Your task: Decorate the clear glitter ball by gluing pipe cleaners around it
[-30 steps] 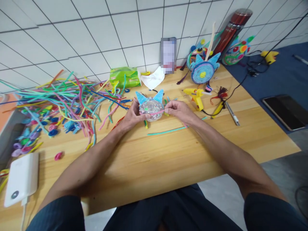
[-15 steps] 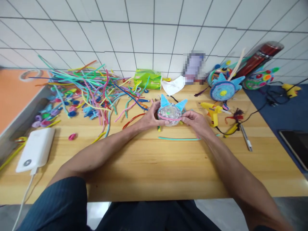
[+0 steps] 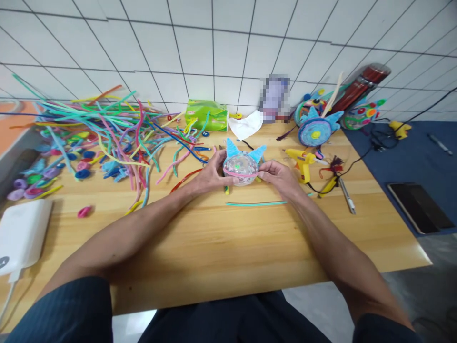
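A clear, round craft piece [image 3: 240, 164] with a glittery inside and two pointed blue ears is held above the middle of the table. My left hand [image 3: 213, 174] grips its left side, thumb in front and fingers behind. Across its front runs a pink pipe cleaner [image 3: 246, 176]. At the right end of that strip, my right hand [image 3: 278, 175] is closed in a pinch beside the craft piece. A turquoise pipe cleaner [image 3: 255, 204] lies on the wood just below the hands.
Piled pipe cleaners [image 3: 96, 114] spread over the back left. A green packet [image 3: 206, 116] lies by the tiled wall. To the right are a yellow glue gun [image 3: 303, 164], a pen [image 3: 347, 195] and a blue eared craft piece [image 3: 314, 132]. A white power bank [image 3: 24, 233] sits front left.
My view has turned a little to the right, so the table's contents appear shifted left. Both hands keep their hold, and the pink strip still lies across the craft piece.
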`<state>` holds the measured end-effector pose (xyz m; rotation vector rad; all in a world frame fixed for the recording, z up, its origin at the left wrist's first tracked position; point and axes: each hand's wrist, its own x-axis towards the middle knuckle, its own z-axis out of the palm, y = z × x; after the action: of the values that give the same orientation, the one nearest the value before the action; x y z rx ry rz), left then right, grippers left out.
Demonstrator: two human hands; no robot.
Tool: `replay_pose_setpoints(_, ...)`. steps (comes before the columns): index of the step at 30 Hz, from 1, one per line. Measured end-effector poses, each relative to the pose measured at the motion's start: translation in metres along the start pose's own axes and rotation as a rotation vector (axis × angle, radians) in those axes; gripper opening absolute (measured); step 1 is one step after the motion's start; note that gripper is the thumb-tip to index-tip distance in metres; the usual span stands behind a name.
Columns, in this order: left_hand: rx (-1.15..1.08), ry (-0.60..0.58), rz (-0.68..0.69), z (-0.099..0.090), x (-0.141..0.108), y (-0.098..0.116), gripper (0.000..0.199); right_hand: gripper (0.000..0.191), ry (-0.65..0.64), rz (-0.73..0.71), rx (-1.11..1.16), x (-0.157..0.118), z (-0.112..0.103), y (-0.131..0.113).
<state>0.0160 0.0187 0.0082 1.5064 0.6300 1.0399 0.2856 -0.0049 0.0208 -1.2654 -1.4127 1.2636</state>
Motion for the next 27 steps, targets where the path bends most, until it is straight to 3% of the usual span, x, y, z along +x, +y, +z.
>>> replay_pose_setpoints(12, 0.037, -0.037, -0.012, -0.009, -0.002, -0.003, 0.093, 0.037, -0.028, -0.053, -0.003, 0.001, 0.002, 0.002)
replay_pose_setpoints(27, 0.014, -0.091, -0.077, -0.012, -0.002, 0.006, 0.097, 0.032, -0.02, -0.088, -0.003, -0.001, 0.005, -0.001)
